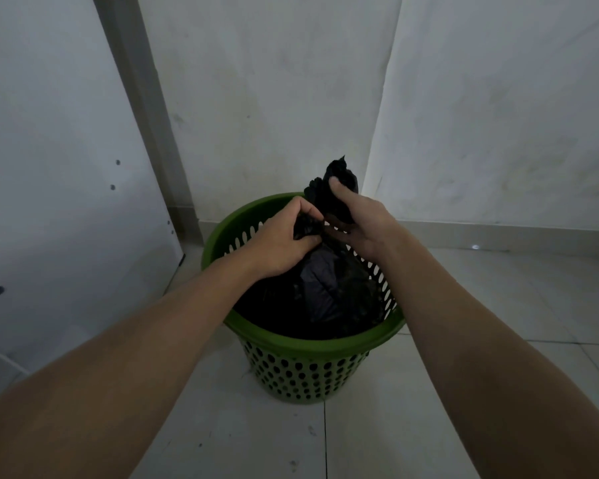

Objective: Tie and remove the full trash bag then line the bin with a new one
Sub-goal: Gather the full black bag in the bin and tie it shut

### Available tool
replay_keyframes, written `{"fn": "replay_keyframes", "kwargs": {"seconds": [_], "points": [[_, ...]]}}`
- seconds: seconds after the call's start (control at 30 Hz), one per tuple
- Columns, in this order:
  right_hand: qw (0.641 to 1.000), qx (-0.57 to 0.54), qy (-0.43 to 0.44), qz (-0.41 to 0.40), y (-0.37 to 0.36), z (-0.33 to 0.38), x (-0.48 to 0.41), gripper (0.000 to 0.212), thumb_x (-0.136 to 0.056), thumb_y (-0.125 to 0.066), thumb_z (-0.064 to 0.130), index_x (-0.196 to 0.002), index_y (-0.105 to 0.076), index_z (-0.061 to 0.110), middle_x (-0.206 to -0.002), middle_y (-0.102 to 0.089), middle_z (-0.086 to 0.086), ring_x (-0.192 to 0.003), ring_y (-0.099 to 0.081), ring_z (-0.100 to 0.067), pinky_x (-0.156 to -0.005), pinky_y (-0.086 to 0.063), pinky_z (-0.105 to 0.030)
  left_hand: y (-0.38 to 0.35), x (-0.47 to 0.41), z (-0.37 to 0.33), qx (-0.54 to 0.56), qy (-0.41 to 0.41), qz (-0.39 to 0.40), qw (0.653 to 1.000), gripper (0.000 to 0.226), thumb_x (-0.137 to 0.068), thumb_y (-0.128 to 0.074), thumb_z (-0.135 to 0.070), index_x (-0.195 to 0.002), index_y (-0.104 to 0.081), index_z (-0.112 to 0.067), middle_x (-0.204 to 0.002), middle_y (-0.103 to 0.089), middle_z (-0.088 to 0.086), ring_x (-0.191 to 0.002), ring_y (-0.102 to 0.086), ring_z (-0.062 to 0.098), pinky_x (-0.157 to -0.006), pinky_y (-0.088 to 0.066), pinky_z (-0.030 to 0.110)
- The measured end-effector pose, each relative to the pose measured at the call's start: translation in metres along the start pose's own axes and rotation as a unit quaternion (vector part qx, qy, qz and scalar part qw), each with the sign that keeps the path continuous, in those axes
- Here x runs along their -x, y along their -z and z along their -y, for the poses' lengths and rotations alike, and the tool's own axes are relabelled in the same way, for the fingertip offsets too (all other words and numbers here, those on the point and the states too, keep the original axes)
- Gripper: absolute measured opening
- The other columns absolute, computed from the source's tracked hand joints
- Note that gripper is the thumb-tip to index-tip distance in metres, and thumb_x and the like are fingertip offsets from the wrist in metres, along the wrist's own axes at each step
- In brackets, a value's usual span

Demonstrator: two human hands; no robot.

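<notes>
Above the green bin [301, 344], both hands close on the black trash bag [329, 292]: left hand [284, 243] pinching the neck, right hand [360, 219] gripping the tail. We should cinch tight before lifting.

Two bare forearms entering from the lower corners of the head view, uncovered from frame edge to wrist; no sleeve or cuff within the visible length. Left hand [281, 245] ungloved: no ring, no watch, no band at the wrist. Right hand [363, 224] likewise ungloved, wrist unadorned. Fingernails short where visible, at the right thumb tip [333, 183]; other nails hidden or too dim to judge. Forearms slender, broadening toward the frame edges under the wide-angle lens. Lighting low; fine surface detail not discernible.
</notes>
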State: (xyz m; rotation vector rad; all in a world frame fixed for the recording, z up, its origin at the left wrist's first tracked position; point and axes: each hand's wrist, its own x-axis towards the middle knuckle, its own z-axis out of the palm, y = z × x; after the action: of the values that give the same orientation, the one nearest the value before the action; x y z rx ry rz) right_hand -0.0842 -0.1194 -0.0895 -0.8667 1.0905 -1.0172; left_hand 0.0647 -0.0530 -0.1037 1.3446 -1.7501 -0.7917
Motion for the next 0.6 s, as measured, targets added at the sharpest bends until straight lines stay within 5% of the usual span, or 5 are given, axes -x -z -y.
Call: {"fn": "replay_keyframes", "kwargs": {"seconds": [0.1, 0.17, 0.3, 0.5, 0.6], "points": [[0.987, 0.091, -0.051, 0.121, 0.007, 0.004, 0.01, 0.051, -0.081, -0.074, 0.05, -0.117, -0.07, 0.014, -0.11, -0.074, -0.004, -0.097, -0.071, -0.022, -0.094, -0.056, -0.035, 0.001, -0.002, 0.006, -0.013, -0.023, 0.001, 1.0, 0.023, -0.093, -0.063, -0.012, -0.112, -0.053, -0.021, -0.108, -0.062, -0.01, -0.106, -0.059, 0.005, -0.093, -0.046, 0.02], [0.983, 0.096, -0.046, 0.151, 0.003, 0.002, 0.017, 0.049, -0.084, -0.074, 0.043, -0.12, -0.069, 0.01, -0.112, -0.074, -0.007, -0.101, -0.071, -0.023, -0.089, -0.058, -0.033, -0.002, -0.003, 0.007, -0.028, -0.049, -0.003, 0.998, 0.027, -0.092, -0.064, -0.011, -0.116, -0.055, -0.018, -0.111, -0.063, -0.011, -0.107, -0.059, 0.002, -0.095, -0.043, 0.016], [0.999, 0.021, 0.016, 0.048, -0.01, 0.001, 0.013, 0.04, -0.081, -0.081, 0.018, -0.113, -0.068, -0.002, -0.105, -0.073, -0.02, -0.089, -0.073, -0.029, -0.07, -0.061, -0.035, -0.009, -0.003, 0.008, -0.013, -0.066, -0.027, 0.997, 0.022, -0.09, -0.066, -0.007, -0.107, -0.057, -0.016, -0.104, -0.066, -0.01, -0.102, -0.063, 0.006, -0.094, -0.049, 0.029], [0.995, -0.087, 0.014, -0.045, -0.023, -0.005, 0.006, 0.033, -0.078, -0.083, 0.011, -0.105, -0.068, -0.004, -0.092, -0.073, -0.019, -0.083, -0.073, -0.032, -0.079, -0.061, -0.046, -0.015, 0.006, 0.007, -0.055, -0.085, -0.068, 0.993, 0.012, -0.094, -0.061, -0.011, -0.1, -0.058, -0.021, -0.1, -0.07, -0.004, -0.096, -0.065, 0.011, -0.087, -0.053, 0.042], [0.991, -0.128, -0.009, -0.028, -0.022, -0.004, 0.004, 0.04, -0.079, -0.082, 0.01, -0.112, -0.065, -0.005, -0.102, -0.073, -0.021, -0.088, -0.073, -0.033, -0.08, -0.061, -0.047, -0.016, 0.006, 0.007, -0.096, -0.116, -0.077, 0.986, 0.009, -0.094, -0.058, -0.012, -0.095, -0.056, -0.021, -0.097, -0.065, 0.002, -0.091, -0.063, 0.018, -0.081, -0.052, 0.046]]}}
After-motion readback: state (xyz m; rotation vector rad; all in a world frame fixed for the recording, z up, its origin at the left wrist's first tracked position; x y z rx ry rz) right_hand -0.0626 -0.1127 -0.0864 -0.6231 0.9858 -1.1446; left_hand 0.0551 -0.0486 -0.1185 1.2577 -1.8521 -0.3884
